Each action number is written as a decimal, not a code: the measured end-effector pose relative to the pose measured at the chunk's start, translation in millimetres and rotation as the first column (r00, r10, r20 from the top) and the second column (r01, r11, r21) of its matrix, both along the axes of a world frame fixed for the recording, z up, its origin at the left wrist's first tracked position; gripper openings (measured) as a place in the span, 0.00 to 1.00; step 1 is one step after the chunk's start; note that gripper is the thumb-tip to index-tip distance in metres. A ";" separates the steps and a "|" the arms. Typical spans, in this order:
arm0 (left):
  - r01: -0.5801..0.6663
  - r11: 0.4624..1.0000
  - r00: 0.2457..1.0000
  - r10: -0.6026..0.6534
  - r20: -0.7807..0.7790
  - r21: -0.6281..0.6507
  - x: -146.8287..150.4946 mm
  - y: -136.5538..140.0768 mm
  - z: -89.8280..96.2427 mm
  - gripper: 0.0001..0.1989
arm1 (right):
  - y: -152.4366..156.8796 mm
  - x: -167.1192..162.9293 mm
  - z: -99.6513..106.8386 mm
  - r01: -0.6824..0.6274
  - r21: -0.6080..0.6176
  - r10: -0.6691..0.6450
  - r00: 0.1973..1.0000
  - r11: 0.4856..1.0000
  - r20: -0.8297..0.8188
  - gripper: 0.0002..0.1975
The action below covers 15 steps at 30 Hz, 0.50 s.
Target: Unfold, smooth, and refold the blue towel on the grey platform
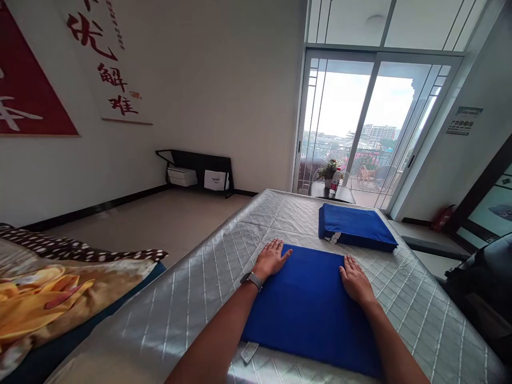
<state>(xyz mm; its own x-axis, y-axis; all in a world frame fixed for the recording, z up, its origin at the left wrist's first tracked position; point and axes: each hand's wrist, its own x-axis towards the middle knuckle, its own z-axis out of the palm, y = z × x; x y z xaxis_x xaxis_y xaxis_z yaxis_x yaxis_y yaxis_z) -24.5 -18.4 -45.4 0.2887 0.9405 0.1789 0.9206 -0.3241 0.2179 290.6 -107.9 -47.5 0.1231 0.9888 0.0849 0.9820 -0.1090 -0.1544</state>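
A flat blue fabric piece (310, 304), roughly square with a white tag at its near left corner, lies on the silver quilted mattress (188, 288). My left hand (272, 260) rests on its far left edge, fingers stretched out and thumb apart; a watch is on that wrist. On the far right edge lies my right hand (356, 278), palm down with fingers extended. Neither hand grips anything. Beyond the right hand sits a stack of folded blue fabric pieces (356, 224), also with a white tag showing.
A bed with a brown and yellow blanket (48, 293) stands at the left. Against the back wall is a low black rack (202, 162). Behind the mattress, a small table holds a plant (328, 169) and a bottle (335, 181). A black chair-like object (484, 288) is at the right.
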 end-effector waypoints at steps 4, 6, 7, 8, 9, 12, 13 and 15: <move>0.002 1.000 1.000 -0.002 0.004 0.002 -0.3 -0.1 0.0 0.42 | 0.7 0.0 -0.7 0.009 0.003 -0.009 1.000 1.000 -0.005 0.34; 0.002 1.000 1.000 -0.002 -0.002 0.004 -0.6 0.2 -0.4 0.42 | 0.5 -0.3 -0.8 0.019 0.008 -0.019 1.000 1.000 -0.004 0.34; 0.003 1.000 1.000 -0.003 -0.006 0.005 -0.7 0.5 -0.7 0.42 | 0.1 -0.1 -0.6 0.025 0.011 -0.025 1.000 1.000 -0.002 0.34; 0.002 1.000 1.000 -0.002 -0.010 0.006 -0.8 0.7 -1.1 0.42 | -0.4 0.5 -0.3 0.031 0.013 -0.031 1.000 0.999 0.000 0.34; 0.001 1.000 1.000 -0.001 -0.011 0.008 -0.9 1.0 -1.5 0.42 | -1.1 1.6 0.2 0.039 0.015 -0.039 0.999 0.999 0.002 0.34; -0.001 1.000 1.000 0.001 -0.006 0.013 -1.0 1.3 -2.3 0.42 | -4.3 8.1 2.6 0.068 0.028 -0.067 0.998 0.997 -0.004 0.33; 0.000 1.000 1.000 0.000 -0.004 0.013 -1.0 1.2 -2.5 0.43 | -5.6 10.8 3.6 0.078 0.037 -0.078 0.997 0.996 -0.010 0.33; 0.003 1.000 1.000 -0.003 -0.002 0.018 -1.1 0.9 -2.5 0.43 | -8.0 15.3 5.8 0.090 0.060 -0.089 0.996 0.994 -0.024 0.33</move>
